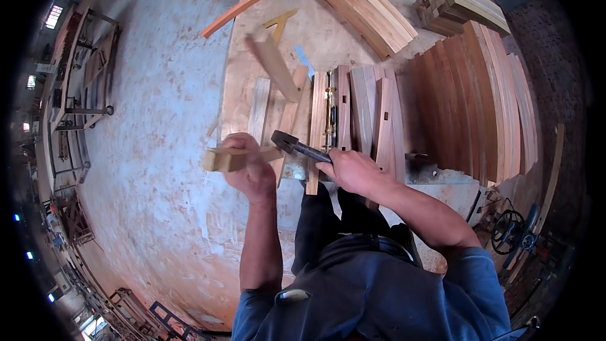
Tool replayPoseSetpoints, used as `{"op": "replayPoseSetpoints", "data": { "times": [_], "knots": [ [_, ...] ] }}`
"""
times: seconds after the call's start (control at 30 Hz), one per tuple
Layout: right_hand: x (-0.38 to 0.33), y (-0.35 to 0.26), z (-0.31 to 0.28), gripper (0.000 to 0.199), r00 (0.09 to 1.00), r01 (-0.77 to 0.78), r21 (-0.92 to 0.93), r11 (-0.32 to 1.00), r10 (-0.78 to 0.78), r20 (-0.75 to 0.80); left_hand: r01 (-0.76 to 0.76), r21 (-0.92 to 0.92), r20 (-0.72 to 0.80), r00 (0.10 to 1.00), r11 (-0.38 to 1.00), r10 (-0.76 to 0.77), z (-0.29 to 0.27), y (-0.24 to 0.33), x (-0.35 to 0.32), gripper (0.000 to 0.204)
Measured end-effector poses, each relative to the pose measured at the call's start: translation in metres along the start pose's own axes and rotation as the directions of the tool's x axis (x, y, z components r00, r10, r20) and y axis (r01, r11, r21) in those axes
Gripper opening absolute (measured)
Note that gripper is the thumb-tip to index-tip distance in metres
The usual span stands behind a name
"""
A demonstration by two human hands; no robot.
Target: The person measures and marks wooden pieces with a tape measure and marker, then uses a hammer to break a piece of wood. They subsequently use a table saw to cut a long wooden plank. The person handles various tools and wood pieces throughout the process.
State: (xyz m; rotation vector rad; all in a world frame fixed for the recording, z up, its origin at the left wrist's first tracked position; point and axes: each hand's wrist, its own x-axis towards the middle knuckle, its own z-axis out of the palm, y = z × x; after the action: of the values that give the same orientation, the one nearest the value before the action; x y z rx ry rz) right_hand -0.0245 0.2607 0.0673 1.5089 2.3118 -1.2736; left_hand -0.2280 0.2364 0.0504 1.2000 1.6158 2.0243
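Observation:
My left hand (pixel 248 163) is wrapped round a short, pale wooden piece (pixel 222 160) with a blocky end sticking out to the left. My right hand (pixel 355 171) grips a hammer (pixel 287 141) by its dark handle, and the metal head is close to the right end of that wooden piece. Whether the two touch, I cannot tell. Just beyond my hands, a motion-blurred board (pixel 274 66) stands tilted over other wooden strips on the worktable (pixel 237 57). A metal bar clamp (pixel 329 113) lies between upright-laid strips, some with slots (pixel 383 117) cut in them.
A yellow square (pixel 279 23) and a blue tool (pixel 303 61) lie on the table, with a long reddish strip (pixel 252 1) across its far left corner. Stacked boards (pixel 467 107) fill the right side. A handwheel machine (pixel 508 230) stands at lower right.

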Motion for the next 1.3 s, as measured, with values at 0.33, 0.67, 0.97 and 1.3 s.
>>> {"op": "replayPoseSetpoints", "data": {
  "times": [0.33,0.67,0.97,1.3],
  "knots": [
    [0.002,-0.005,-0.001,0.042,1.000,0.008,0.018,1.000,-0.008,-0.022,-0.169,-0.139,-0.013,0.986,0.976,0.169,-0.005,0.025,0.021,0.057],
    [0.001,0.012,-0.042,0.045,0.997,-0.050,0.039,0.998,0.053,-0.064,0.157,0.723,0.190,0.891,0.672,-0.413,0.012,0.027,0.051,0.050],
    [-0.069,0.058,-0.035,0.044,0.966,-0.123,0.350,0.928,0.193,-0.170,0.135,0.769,0.304,0.782,0.625,-0.543,0.040,-0.005,0.048,0.054],
    [-0.137,0.077,-0.027,0.028,0.851,-0.279,0.752,0.598,0.517,-0.096,-0.269,0.894,0.402,0.833,0.358,-0.379,0.038,-0.117,0.065,0.038]
  ]
}}
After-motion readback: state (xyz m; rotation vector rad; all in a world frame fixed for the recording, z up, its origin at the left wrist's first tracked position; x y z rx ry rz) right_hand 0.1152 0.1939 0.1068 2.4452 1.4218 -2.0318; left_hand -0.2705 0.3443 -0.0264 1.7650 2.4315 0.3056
